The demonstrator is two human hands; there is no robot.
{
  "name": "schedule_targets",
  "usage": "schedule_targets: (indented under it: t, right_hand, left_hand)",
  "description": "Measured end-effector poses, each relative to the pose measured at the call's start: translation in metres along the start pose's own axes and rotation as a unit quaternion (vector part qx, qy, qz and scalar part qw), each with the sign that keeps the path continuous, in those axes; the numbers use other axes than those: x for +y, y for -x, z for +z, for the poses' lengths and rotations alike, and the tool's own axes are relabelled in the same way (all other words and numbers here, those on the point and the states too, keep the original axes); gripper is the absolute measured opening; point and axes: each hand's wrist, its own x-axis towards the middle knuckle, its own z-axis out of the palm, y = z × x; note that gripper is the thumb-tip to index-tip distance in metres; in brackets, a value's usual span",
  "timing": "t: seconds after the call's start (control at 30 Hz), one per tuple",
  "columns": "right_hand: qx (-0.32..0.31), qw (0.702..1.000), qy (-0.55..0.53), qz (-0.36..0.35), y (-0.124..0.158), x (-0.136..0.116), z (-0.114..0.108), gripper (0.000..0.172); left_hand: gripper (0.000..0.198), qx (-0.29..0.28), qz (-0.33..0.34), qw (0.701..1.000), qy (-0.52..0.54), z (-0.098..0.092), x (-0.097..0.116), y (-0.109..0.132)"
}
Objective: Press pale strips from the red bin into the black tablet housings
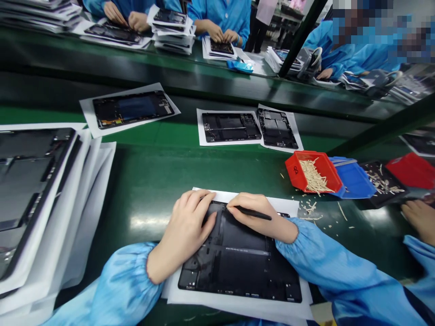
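A black tablet frame [238,267] lies on a white paper sheet [238,309] on the green desk [149,203], beneath both hands. The left hand [183,226] rests flat on it, its grip open. The right hand [261,215] has its grip closed on a slim black pick [253,213], whose tip is hidden by the fingers. A slip of the pick could score the frame, and the frame could slide on the paper if the left hand's pressure eased. What lies under the palms cannot be made out. Just left, a stack of frames on sheets [27,181] runs out of view. To the right, loose wood slivers [309,208] lie near a red tray [314,172] beside a blue tray [353,179]. Co-workers' blue sleeves [220,18] show beyond.
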Motion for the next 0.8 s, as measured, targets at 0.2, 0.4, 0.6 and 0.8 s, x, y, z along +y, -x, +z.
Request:
schedule_targets:
  t: [0.2,0.4,0.6,0.8]
  right_hand:
    - [-0.042,0.998,0.047,-0.007,-0.006,-0.005,0.000,0.016]
    - [-0.067,0.993,0.096,-0.027,-0.006,-0.010,-0.003,0.018]
    - [0.001,0.999,0.038,-0.004,-0.005,0.003,0.007,0.012]
    - [0.039,0.999,0.010,0.000,-0.003,0.011,0.013,0.010]
  left_hand:
    - [0.027,-0.033,-0.002,0.999,0.029,0.001,-0.005,-0.007]
    - [0.022,-0.032,0.018,0.999,-0.009,-0.003,-0.004,-0.014]
    - [0.021,-0.033,0.103,0.989,-0.105,-0.011,-0.004,-0.025]
    - [0.015,-0.061,0.150,0.977,-0.142,-0.012,-0.005,-0.026]
